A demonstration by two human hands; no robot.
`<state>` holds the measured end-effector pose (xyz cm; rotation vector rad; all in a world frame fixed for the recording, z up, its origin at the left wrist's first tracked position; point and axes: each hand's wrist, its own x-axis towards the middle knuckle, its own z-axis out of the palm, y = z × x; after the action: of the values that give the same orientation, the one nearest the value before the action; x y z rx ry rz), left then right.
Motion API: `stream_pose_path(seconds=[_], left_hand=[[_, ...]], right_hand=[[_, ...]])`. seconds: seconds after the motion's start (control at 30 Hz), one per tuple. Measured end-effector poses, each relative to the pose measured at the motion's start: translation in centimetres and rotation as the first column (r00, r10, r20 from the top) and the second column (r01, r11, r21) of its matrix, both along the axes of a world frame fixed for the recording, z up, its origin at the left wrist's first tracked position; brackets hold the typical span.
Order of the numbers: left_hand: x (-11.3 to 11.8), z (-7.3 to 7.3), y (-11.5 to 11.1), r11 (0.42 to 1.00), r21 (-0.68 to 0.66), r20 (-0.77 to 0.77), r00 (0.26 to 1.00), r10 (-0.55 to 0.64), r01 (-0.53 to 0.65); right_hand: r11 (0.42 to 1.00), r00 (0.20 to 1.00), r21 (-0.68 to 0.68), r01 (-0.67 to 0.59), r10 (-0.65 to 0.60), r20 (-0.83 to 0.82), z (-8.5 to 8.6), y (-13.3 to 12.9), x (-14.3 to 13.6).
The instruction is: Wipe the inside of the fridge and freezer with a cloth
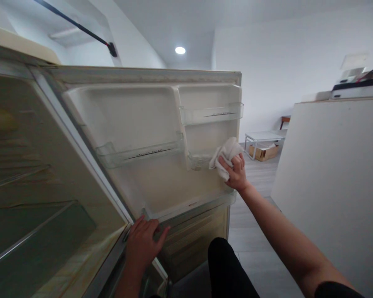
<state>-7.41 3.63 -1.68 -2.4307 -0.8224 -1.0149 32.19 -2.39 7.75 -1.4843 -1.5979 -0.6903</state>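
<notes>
An opened fridge door faces me, its inner side fitted with clear plastic shelves. My right hand grips a crumpled white cloth, which touches the right end of a small clear door shelf. Part of that shelf is hidden behind the cloth. Low on the hinge side, my left hand has its fingers spread and holds nothing. It is close to the left end of the bottom door shelf; whether it touches the door there I cannot tell.
On the left is the fridge interior with glass shelves. My knee is below the door. A tall white cabinet stands on the right, with items on top. Farther back are a low white table and a cardboard box.
</notes>
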Motion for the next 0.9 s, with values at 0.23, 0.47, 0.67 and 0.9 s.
stream_pose_path(seconds=[0.23, 0.47, 0.67, 0.9], left_hand=[[0.7, 0.0, 0.1, 1.0, 0.001, 0.0, 1.0, 0.024, -0.024], [0.6, 0.0, -0.1, 1.0, 0.013, -0.006, 1.0, 0.026, -0.026], [0.4, 0.2, -0.2, 1.0, -0.009, -0.003, 1.0, 0.025, -0.025], [0.7, 0.3, -0.5, 0.998, -0.018, -0.014, 0.998, 0.061, -0.061]], right_hand=[[0.918, 0.585, 0.397, -0.013, 0.329, -0.741, -2.1, -2.1, -4.2], [0.749, -0.123, 0.614, -0.247, 0.604, -0.787, 1.8, 0.1, -7.0], [0.74, -0.078, 0.617, -0.268, 0.622, -0.779, 7.0, 1.5, -6.6], [0.746, -0.226, 0.601, -0.285, 0.557, -0.799, 3.8, 2.7, -15.0]])
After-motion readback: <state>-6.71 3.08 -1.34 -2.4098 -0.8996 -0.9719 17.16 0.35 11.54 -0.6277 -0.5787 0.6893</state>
